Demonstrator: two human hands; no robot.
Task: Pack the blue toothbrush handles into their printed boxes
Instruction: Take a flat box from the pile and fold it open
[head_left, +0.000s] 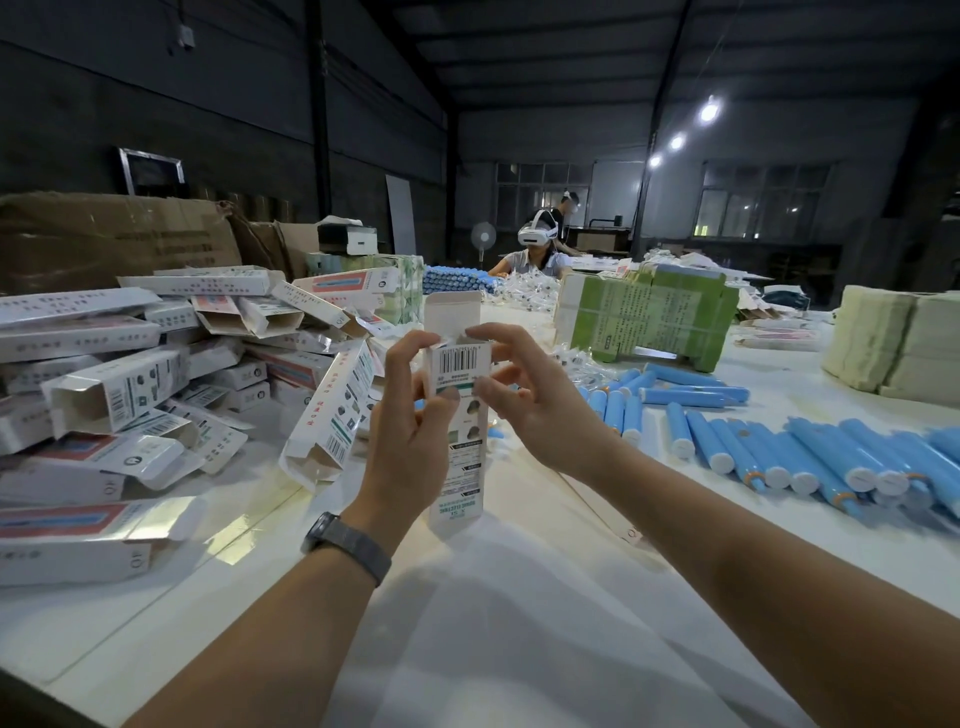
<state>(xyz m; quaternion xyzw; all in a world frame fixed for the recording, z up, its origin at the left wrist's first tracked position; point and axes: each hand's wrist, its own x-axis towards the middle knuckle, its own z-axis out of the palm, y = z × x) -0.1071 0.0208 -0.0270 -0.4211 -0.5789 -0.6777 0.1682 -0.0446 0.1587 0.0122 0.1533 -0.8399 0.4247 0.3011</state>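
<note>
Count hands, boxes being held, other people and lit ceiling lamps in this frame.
hands: 2 (left hand, right hand)
printed box held by both: 1
other people: 2
lit ceiling lamps: 3
Total: 8
</note>
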